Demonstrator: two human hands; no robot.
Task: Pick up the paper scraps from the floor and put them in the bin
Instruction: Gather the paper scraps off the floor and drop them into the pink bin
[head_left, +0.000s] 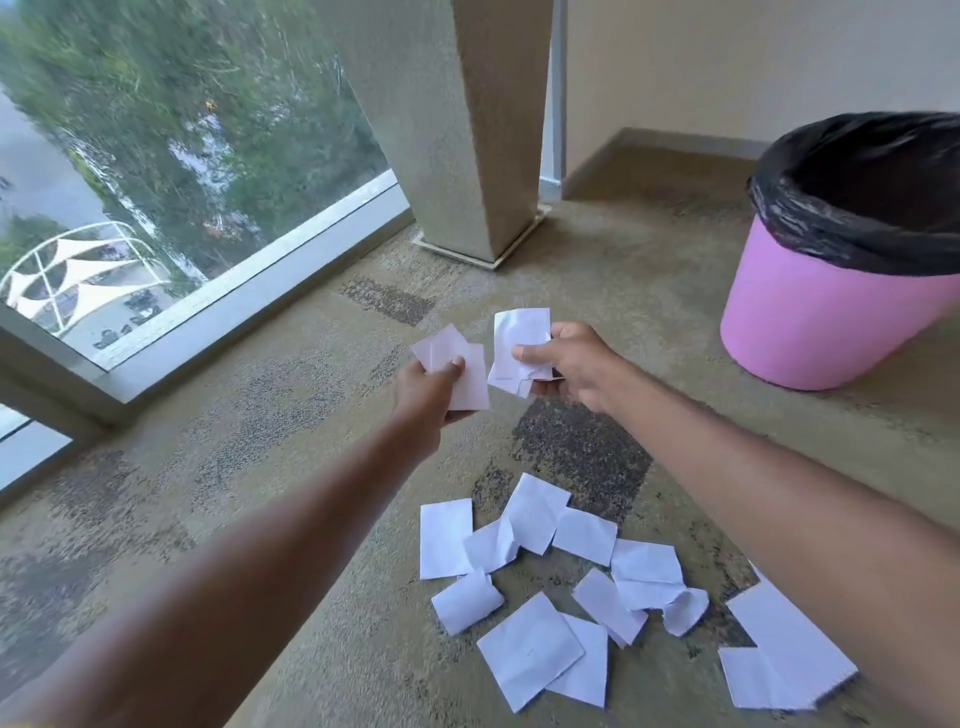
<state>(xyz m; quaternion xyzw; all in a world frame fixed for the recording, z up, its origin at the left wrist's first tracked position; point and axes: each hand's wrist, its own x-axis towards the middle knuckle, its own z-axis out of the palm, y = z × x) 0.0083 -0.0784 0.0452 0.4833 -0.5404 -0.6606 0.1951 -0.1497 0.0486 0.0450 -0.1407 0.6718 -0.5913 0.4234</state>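
Note:
Both arms reach forward above the carpet. My left hand (428, 389) grips a few white paper scraps (470, 376) between thumb and fingers. Right beside it, my right hand (569, 364) holds a crumpled bunch of white scraps (519, 338). Several more white paper scraps (540, 525) lie scattered on the floor below and nearer to me, some curled or folded. The pink bin (810, 317), lined with a black bag, stands at the right, farther away than my hands, its mouth open.
A square concrete pillar (467, 130) rises from the carpet ahead. A large floor-level window (156, 156) with a metal frame runs along the left. A beige wall (727, 62) closes the corner behind the bin. Patterned carpet (291, 415) covers the floor.

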